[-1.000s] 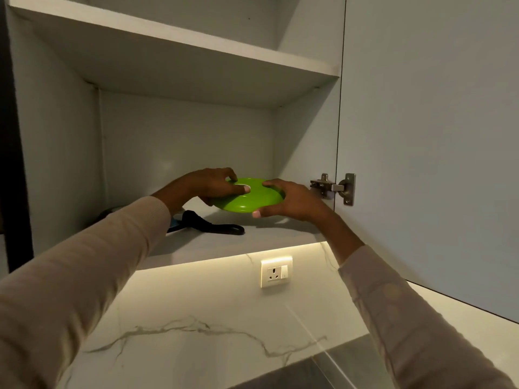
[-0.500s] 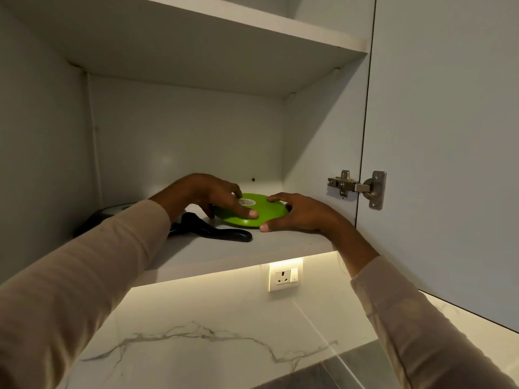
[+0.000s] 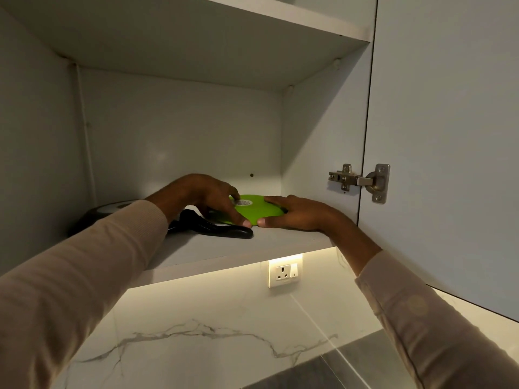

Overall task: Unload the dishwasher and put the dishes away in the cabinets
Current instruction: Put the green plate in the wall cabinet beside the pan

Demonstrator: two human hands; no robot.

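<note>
On lower cabinet shelf: green plate flat, inverted, sticker up; left hand, right hand grasping opposite rims.

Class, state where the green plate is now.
In the head view, the green plate sits on the lower shelf between the left hand and right hand, right of the black pan handle.
</note>
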